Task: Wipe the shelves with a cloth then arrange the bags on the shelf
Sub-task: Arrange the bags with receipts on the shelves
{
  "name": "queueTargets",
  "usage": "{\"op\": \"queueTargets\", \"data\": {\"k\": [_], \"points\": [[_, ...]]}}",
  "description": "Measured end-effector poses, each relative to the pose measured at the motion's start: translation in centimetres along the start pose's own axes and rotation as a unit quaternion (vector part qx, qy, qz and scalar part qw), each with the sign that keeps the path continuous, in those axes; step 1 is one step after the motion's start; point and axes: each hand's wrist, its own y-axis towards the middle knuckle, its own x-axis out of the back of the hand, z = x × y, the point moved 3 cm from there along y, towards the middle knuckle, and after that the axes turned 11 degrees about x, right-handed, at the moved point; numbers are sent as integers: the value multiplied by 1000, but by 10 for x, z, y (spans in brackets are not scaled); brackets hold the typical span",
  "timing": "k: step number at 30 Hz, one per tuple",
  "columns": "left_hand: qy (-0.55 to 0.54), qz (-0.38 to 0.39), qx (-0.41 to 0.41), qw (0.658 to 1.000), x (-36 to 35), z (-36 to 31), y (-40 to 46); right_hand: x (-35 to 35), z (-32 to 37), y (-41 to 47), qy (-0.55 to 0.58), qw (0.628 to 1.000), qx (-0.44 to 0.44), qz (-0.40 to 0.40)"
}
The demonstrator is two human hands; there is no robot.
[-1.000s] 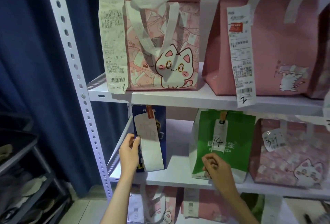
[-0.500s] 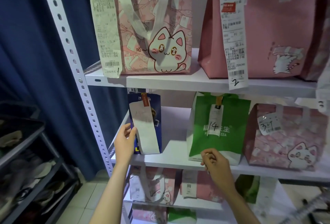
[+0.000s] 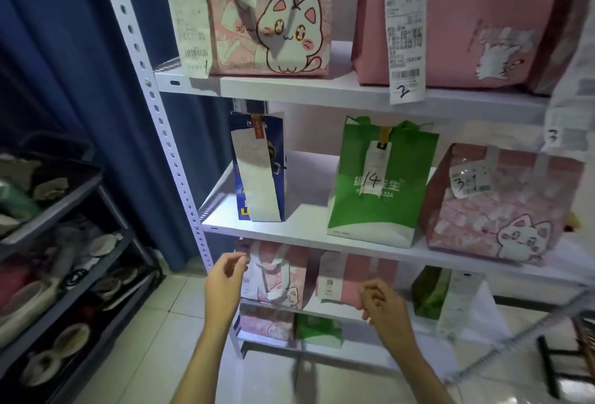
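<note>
On the white middle shelf (image 3: 302, 226) stand a blue bag (image 3: 260, 165) with a long receipt, a green bag (image 3: 380, 178) tagged 14 and a pink cat bag (image 3: 502, 204). The shelf above carries a pink cat bag (image 3: 273, 13) and a large pink bag (image 3: 483, 17). Lower shelves hold more pink bags (image 3: 277, 274) and green bags (image 3: 431, 294). My left hand (image 3: 225, 284) hangs below the middle shelf's front edge, fingers loosely curled, holding nothing. My right hand (image 3: 383, 307) is loosely curled in front of the lower shelf, also empty. No cloth is in view.
The perforated white upright (image 3: 154, 107) frames the shelving on the left, with a dark blue curtain (image 3: 64, 49) behind. A dark rack (image 3: 58, 242) of shoes stands at the left. Pale floor tiles (image 3: 154, 339) lie below. A dark stand base (image 3: 553, 355) sits at lower right.
Both hands have let go of the bags on the middle shelf and dropped below its front edge. The view has tilted downward, showing more of the lower shelves and floor.
</note>
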Motion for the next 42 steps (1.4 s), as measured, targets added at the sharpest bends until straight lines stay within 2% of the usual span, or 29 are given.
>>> {"op": "queueTargets", "data": {"k": [5,11,17,27,37,42], "points": [[-5,28,27,999,-15,39,-83,24,-24,-54,19,1000,6,10],[9,47,77,996,-38,85,-165,43,-62,-110,55,998,-27,23],[30,90,93,991,-54,104,-200,39,-90,-140,68,995,-62,32],[-6,99,127,987,-62,154,-165,-19,-118,-135,77,991,-100,46],[4,103,152,983,-45,219,-89,-113,-153,-99,59,982,-160,80],[1,102,159,982,-46,242,-51,-147,-163,-78,58,982,-163,82]]}}
